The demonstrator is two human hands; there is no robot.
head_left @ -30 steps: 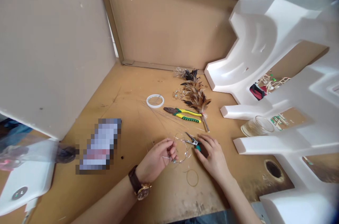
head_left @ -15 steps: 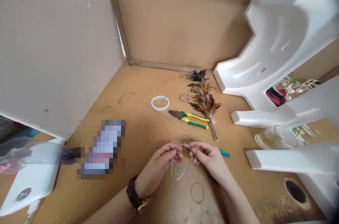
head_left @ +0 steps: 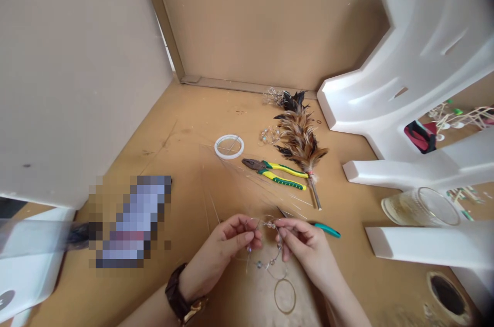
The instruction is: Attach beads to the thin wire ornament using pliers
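Between my two hands a beaded wire loop [head_left: 259, 264] hangs in a ring, with several clear round beads spaced along it. My left hand [head_left: 235, 238] pinches the wire on the loop's upper left side. On the upper right, the thumb and fingers of my right hand [head_left: 303, 241] grip it beside a small cluster of beads. Thin loose wire ends stick out below. A turquoise-handled tool [head_left: 327, 229] lies partly hidden behind my right hand. Just under the beaded loop lies a thin gold-coloured ring [head_left: 285, 296].
Beyond my hands lie yellow-green pliers [head_left: 274, 173], a white ring [head_left: 229, 147], loose straight wires, a beaded wire coil [head_left: 270, 135] and a brown feather duster [head_left: 303, 139]. A blurred-out phone-like object [head_left: 133, 224] is at left. White foam pieces [head_left: 405, 242] and a glass [head_left: 420, 206] stand right.
The view has shifted slightly, and the table's things sit a little differently in it. My hands still hold the beaded loop, which now hangs more open and rounded below them.
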